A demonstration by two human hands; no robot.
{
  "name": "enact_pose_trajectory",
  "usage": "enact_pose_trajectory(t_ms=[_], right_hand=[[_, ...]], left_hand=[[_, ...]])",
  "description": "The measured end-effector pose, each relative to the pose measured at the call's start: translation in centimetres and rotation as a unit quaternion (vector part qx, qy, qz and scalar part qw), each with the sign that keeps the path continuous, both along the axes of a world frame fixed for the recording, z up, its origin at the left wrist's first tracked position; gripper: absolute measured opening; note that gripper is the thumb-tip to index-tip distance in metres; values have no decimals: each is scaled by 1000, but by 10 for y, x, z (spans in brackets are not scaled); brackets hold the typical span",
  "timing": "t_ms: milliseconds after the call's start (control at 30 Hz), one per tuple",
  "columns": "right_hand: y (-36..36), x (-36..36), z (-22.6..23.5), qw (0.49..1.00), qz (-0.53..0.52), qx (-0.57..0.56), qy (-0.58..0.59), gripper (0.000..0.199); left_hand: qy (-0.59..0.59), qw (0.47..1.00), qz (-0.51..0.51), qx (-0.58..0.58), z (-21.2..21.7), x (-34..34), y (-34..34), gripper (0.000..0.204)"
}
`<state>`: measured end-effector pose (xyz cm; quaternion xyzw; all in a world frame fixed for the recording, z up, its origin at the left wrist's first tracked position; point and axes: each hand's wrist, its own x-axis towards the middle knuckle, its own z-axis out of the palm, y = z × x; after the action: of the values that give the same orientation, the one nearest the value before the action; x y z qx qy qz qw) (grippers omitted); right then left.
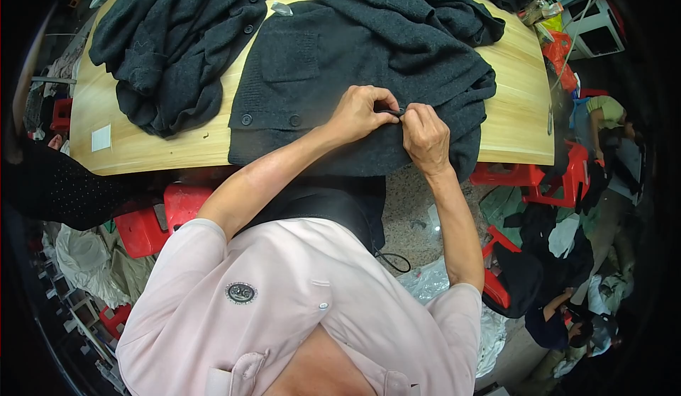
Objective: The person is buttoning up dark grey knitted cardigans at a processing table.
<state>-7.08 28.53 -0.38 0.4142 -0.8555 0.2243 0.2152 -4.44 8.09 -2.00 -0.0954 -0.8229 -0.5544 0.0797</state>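
a small white square label (101, 138) lies flat on the bare wood near the left end of the table (514, 91), close to its near edge and well apart from the clothes. a little clear tag or scrap of plastic (281, 9) sits on the dark cloth toward the far edge. at the far right corner there is a jumble of yellow and brown packaging (543, 9), too small to tell further, with a white box-like unit (599, 31) just beyond the table.

a dark grey knitted cardigan (312, 70) is spread over the middle of the table, its hem hanging over the near edge; it has a chest pocket and a row of dark buttons. the left hand (363, 112) and the right hand (425, 135) meet at the near edge, both pinching a small fold of this cardigan between thumb and fingertips, knuckles nearly touching. a second heap of the same dark knitwear (167, 48) lies crumpled at the far left corner, and more is piled along the far edge.

below the table are red plastic stools (152, 222), clear plastic bags (433, 282) on the floor and loose cloth. other people sit low at the right, partly hidden.
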Motion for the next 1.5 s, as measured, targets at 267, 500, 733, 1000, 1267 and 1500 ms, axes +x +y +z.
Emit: enact_pose_trajectory(t_ms=[267,500,733,1000,1267,1500], right_hand=[[-6,5,-11,993,-32,-104,-35,16],[-9,7,-16,985,-71,-142,-65,20],[-14,8,-16,993,-39,-99,-51,19],[14,9,11,942,-272,-173,-95,24],[-23,-40,16,934,-310,-82,-157,57],[-140,87,188,986,59,-40,150,29]], left_hand=[[96,993,-2,-69,-4,2,-3,19],[196,974,5,-113,-7,3,1,18],[185,975,60,-108,-2,3,12,14],[222,956,-82,-171,2,13,-2,23],[111,972,-82,-189,6,61,-11,77],[230,969,80,50,73,130,-72,114]])
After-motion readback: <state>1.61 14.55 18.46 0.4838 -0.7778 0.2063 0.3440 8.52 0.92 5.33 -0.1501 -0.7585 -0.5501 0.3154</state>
